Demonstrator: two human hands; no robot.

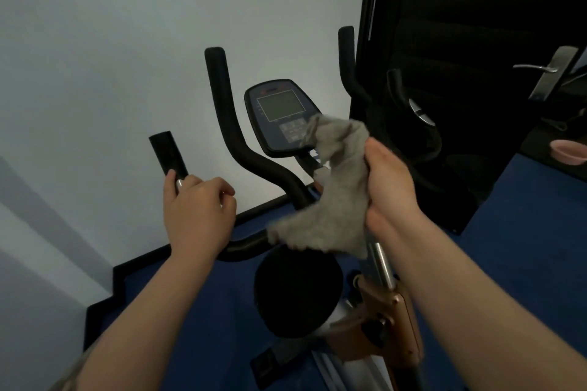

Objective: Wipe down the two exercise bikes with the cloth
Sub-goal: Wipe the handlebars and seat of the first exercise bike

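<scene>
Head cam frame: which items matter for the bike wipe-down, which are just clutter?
Job:
grey cloth, held in right hand
bike handlebar, left hand gripping its left handle
bike console

Clutter:
door handle
pink bowl

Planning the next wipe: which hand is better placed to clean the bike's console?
Right. The right hand already grips the grey cloth, whose top edge hangs just in front of the console. The left hand holds the handlebar, clothless.
</scene>
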